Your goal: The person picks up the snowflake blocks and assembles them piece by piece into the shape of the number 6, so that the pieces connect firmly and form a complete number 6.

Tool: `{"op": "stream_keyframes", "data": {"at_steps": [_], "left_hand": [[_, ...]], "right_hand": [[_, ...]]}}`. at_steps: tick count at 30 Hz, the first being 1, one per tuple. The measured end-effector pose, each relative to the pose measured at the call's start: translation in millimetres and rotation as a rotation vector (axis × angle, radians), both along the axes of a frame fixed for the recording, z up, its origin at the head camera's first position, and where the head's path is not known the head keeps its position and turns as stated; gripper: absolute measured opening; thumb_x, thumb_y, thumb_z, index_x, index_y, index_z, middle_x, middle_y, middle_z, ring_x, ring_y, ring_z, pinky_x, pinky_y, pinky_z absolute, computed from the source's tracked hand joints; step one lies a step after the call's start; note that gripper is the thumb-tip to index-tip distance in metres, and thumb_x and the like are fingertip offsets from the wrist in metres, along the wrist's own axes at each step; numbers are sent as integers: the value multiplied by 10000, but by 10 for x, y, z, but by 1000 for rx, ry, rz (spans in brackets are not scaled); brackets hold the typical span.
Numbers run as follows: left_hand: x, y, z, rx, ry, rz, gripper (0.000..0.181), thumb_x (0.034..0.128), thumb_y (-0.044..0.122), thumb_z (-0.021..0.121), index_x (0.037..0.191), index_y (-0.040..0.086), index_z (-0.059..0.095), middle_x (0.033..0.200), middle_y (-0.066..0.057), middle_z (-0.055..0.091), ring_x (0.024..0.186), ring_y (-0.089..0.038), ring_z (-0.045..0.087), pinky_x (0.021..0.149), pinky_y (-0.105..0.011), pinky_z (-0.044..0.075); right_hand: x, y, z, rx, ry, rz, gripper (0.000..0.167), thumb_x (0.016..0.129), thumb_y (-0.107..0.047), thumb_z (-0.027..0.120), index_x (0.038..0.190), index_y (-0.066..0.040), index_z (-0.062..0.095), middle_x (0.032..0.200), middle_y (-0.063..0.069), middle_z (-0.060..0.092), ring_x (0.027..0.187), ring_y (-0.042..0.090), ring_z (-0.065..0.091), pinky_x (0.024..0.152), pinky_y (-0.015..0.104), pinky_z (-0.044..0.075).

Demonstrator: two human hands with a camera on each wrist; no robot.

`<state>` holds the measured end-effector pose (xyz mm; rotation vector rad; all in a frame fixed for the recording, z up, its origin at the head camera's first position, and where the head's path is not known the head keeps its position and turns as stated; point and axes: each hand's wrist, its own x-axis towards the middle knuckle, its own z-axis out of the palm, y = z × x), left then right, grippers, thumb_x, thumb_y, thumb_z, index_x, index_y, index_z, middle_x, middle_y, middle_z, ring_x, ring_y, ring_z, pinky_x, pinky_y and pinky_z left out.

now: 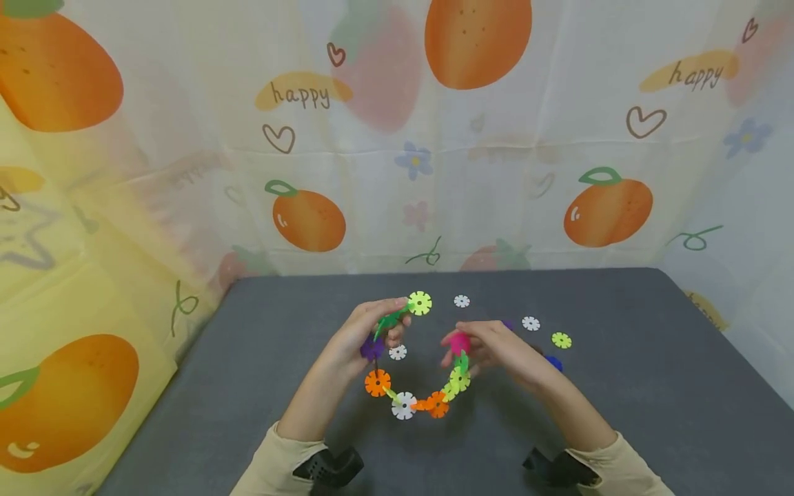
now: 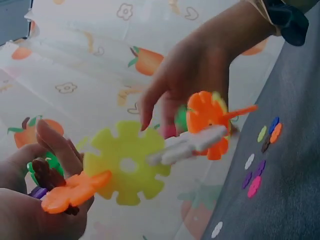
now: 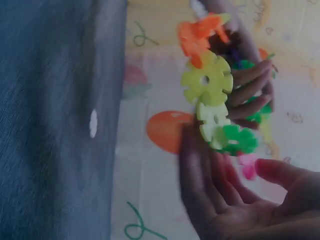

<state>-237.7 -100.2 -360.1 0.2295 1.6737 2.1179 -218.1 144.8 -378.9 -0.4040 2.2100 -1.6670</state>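
A chain of interlocking plastic snowflake discs hangs in a U between my two hands above the table. My left hand point(image 1: 347, 336) grips its left end around a green disc point(image 1: 391, 319). Beyond those fingertips a yellow-green disc point(image 1: 420, 303) sticks out. Lower on that side come a purple disc point(image 1: 372, 348) and an orange disc point(image 1: 378, 383). A white disc point(image 1: 404, 406) is near the bottom of the loop. On the other end, my right hand point(image 1: 498, 346) pinches a pink disc point(image 1: 460, 343), joined to a green disc point(image 3: 240, 140) in the right wrist view.
Loose discs lie on the dark grey table point(image 1: 279, 324): white discs point(image 1: 462, 301), a yellow-green disc point(image 1: 561, 339) and a blue disc point(image 1: 554, 363) partly behind the right forearm. A loose pink disc point(image 2: 254, 187) shows in the left wrist view. A fruit-print curtain point(image 1: 384, 200) hangs behind.
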Motion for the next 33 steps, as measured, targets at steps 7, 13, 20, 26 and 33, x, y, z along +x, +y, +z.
{"op": "stream_keyframes", "data": {"at_steps": [7, 13, 20, 26, 33], "left_hand": [[-39, -9, -47, -142, 93, -2, 296, 979, 307, 580, 1160, 76, 623, 841, -7, 668, 444, -93, 493, 460, -218, 475], [-42, -27, -60, -221, 226, 28, 283, 988, 260, 576, 1126, 22, 639, 852, -58, 660, 454, -128, 544, 461, -256, 517], [-103, -144, -51, -54, 196, 154, 213, 967, 269, 614, 1039, 76, 667, 723, -7, 617, 478, -102, 468, 448, -193, 445], [-157, -255, -55, 38, 274, 119, 164, 989, 251, 574, 948, 120, 664, 640, 8, 567, 467, -93, 455, 430, -187, 420], [-150, -273, -56, 76, 303, 78, 174, 1001, 235, 551, 932, 127, 669, 608, 23, 533, 456, -77, 435, 418, -173, 391]], "right_hand": [[38, -21, 51, -66, 36, -62, 398, 995, -399, 534, 934, -20, 640, 799, 49, 708, 760, 186, 659, 613, 314, 551], [33, -70, 40, -71, 50, -190, 429, 987, -431, 537, 900, -20, 624, 774, 32, 695, 766, 193, 671, 626, 285, 521], [6, -98, -29, -158, 62, -189, 450, 1007, -407, 506, 1074, 17, 641, 871, 3, 705, 828, 183, 696, 798, 266, 574], [32, -132, -61, -240, 88, -119, 458, 1021, -407, 473, 1219, -15, 602, 1056, 104, 719, 928, 232, 714, 946, 290, 543], [-7, -143, -115, -291, 57, -104, 486, 1035, -456, 391, 1239, -72, 608, 1201, 119, 701, 1072, 283, 693, 1100, 456, 434]]}}
